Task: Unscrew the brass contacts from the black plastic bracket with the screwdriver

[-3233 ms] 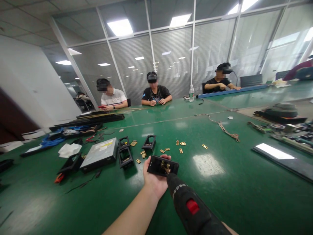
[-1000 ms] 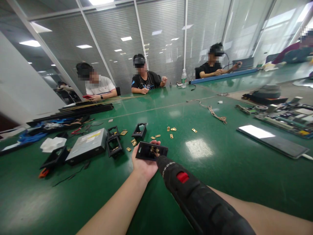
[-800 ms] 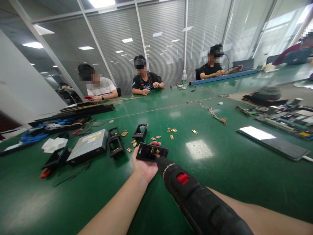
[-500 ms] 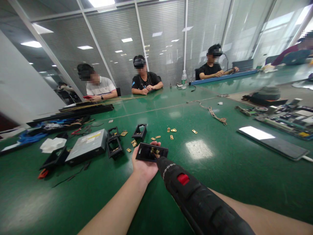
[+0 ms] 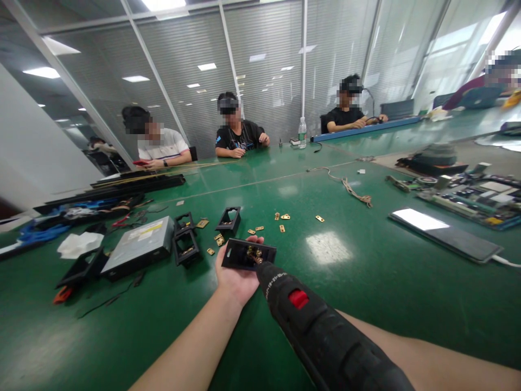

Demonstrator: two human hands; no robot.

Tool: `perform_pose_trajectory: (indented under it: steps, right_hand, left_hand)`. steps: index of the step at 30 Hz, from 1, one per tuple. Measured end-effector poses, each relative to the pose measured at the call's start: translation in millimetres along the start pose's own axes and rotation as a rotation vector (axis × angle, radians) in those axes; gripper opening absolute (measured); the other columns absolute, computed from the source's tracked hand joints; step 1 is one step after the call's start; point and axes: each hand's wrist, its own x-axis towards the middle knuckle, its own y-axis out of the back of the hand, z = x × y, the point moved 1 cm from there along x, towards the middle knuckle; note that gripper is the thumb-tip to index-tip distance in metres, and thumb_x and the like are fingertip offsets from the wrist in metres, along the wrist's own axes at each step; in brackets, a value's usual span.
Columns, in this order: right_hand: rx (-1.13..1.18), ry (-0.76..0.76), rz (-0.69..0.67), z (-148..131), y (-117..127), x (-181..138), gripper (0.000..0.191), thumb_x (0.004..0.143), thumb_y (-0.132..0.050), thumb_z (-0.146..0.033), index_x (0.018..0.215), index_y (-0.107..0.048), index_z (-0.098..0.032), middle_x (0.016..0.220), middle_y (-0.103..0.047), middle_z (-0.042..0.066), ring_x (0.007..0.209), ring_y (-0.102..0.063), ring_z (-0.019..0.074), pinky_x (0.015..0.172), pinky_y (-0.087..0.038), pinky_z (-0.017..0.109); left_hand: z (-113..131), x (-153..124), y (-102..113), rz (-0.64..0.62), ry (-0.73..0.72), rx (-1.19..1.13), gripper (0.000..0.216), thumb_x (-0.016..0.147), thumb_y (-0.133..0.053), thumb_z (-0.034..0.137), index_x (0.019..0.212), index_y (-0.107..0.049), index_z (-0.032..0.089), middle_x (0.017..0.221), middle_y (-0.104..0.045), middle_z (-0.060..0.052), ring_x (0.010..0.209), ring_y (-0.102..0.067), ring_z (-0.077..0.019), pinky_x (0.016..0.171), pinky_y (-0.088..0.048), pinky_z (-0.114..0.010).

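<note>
left hand is palm up just above the green table, fingers curled round a small black plastic frame with brass bits in its middle. the black electric screwdriver with the red button comes in from the near right, and its tip sits right on those brass bits inside the frame. the right hand is hidden behind the tool body, only the forearm shows, so can't tell how it's gripping. just past the frame there's a scatter of little brass plates on the table, plus an empty black frame standing up and two more black frames to the left. next to those is a grey optical drive and a white tissue further left. far side of the table, a few people sit with a water bottle near them. circuit boards far right.
</note>
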Motion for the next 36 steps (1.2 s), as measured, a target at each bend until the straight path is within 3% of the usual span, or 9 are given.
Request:
perform_pose_trajectory:
  steps: [3,6,9,16,20,28,32,36]
  right_hand:
    - [-0.099,0.059,0.094,4,5,44,0.042,0.099,-0.065,-0.023,0.141,-0.063,-0.021,0.163,-0.048,0.011,0.154,-0.043,0.0307,0.112,-0.055,0.049]
    - [-0.200,0.105,0.139,13,6,72,0.040,0.085,-0.060,-0.005,0.119,-0.075,-0.022,0.160,-0.054,0.002,0.162,-0.032,0.0215,0.108,-0.056,0.032]
    - [-0.283,0.139,0.157,23,4,81,0.039,0.075,-0.061,0.001,0.100,-0.078,-0.023,0.157,-0.057,-0.001,0.161,-0.033,0.0199,0.103,-0.058,0.027]
    - [-0.395,0.180,0.163,40,1,89,0.047,0.076,-0.057,0.002,0.111,-0.078,-0.022,0.162,-0.051,0.000,0.163,-0.028,0.0193,0.103,-0.058,0.029]
    - [-0.421,0.183,0.167,46,0,95,0.054,0.069,-0.059,0.005,0.111,-0.079,-0.021,0.162,-0.051,0.001,0.163,-0.029,0.0218,0.104,-0.058,0.031]
    - [-0.377,0.206,0.251,56,-9,102,0.056,0.077,-0.053,0.006,0.119,-0.077,-0.023,0.160,-0.053,0.000,0.159,-0.037,0.0174,0.104,-0.057,0.028]
    - [-0.302,0.240,0.346,61,-18,100,0.055,0.084,-0.053,-0.001,0.126,-0.076,-0.028,0.157,-0.056,-0.001,0.156,-0.042,0.0213,0.102,-0.060,0.037]
    - [-0.248,0.271,0.421,62,-28,97,0.055,0.093,-0.041,-0.005,0.133,-0.073,-0.027,0.160,-0.053,0.004,0.155,-0.045,0.0204,0.101,-0.059,0.043]
  left_hand:
    - [0,-1,0,-0.012,0.016,0.000,0.048,0.087,-0.055,0.043,0.102,-0.078,0.004,0.096,-0.078,-0.023,0.097,-0.078,-0.0369,0.091,-0.062,-0.054]
    - [0,-1,0,-0.022,0.028,-0.008,0.048,0.086,-0.055,0.044,0.104,-0.079,0.006,0.099,-0.079,-0.022,0.101,-0.077,-0.0381,0.093,-0.062,-0.056]
    - [0,0,1,-0.021,0.029,-0.009,0.049,0.086,-0.055,0.044,0.106,-0.079,0.006,0.100,-0.079,-0.022,0.101,-0.078,-0.0378,0.094,-0.062,-0.055]
    - [0,0,0,-0.017,0.013,-0.001,0.050,0.087,-0.054,0.043,0.107,-0.078,0.004,0.099,-0.078,-0.023,0.098,-0.078,-0.0374,0.091,-0.063,-0.054]
    - [0,0,0,-0.004,0.007,0.015,0.050,0.087,-0.055,0.043,0.107,-0.078,0.004,0.098,-0.078,-0.022,0.091,-0.078,-0.0350,0.090,-0.063,-0.053]
    - [1,0,2,-0.007,0.000,0.040,0.050,0.087,-0.053,0.044,0.105,-0.078,0.004,0.097,-0.078,-0.023,0.085,-0.078,-0.0330,0.085,-0.064,-0.052]
    - [1,0,1,-0.007,0.000,0.046,0.049,0.088,-0.052,0.045,0.102,-0.078,0.005,0.096,-0.078,-0.022,0.085,-0.078,-0.0326,0.086,-0.065,-0.051]
    - [1,1,1,-0.012,0.008,0.027,0.048,0.089,-0.053,0.044,0.101,-0.078,0.006,0.094,-0.079,-0.021,0.088,-0.079,-0.0332,0.087,-0.065,-0.051]
